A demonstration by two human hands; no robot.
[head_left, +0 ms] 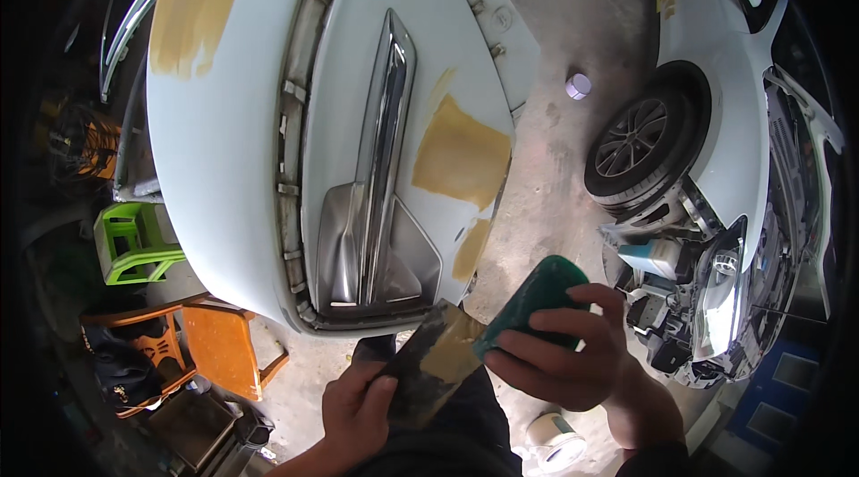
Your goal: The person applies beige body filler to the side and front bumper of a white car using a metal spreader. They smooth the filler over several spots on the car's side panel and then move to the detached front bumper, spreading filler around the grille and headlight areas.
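My left hand (pixel 358 405) grips a dark flat putty board (pixel 419 361) by its left edge, thumb on top. Tan putty (pixel 452 350) is smeared over the board's right part. In my right hand (pixel 573 352) is a green flexible spreader (pixel 537 302), its lower edge close to the putty; whether they touch I cannot tell. Just beyond my hands lies a white car panel (pixel 349 56) with a chrome trim strip (pixel 389 110). Tan filler patches cover its right side (pixel 461 155), its lower right edge (pixel 472 249) and the upper left (pixel 199 3).
At right stands a white car with a wheel (pixel 640 141) and an exposed front end (pixel 689 325). A purple-white can (pixel 578 86) and a white bucket (pixel 555 441) sit on the floor. To the left are a green stool (pixel 139 240) and an orange wooden chair (pixel 219 343).
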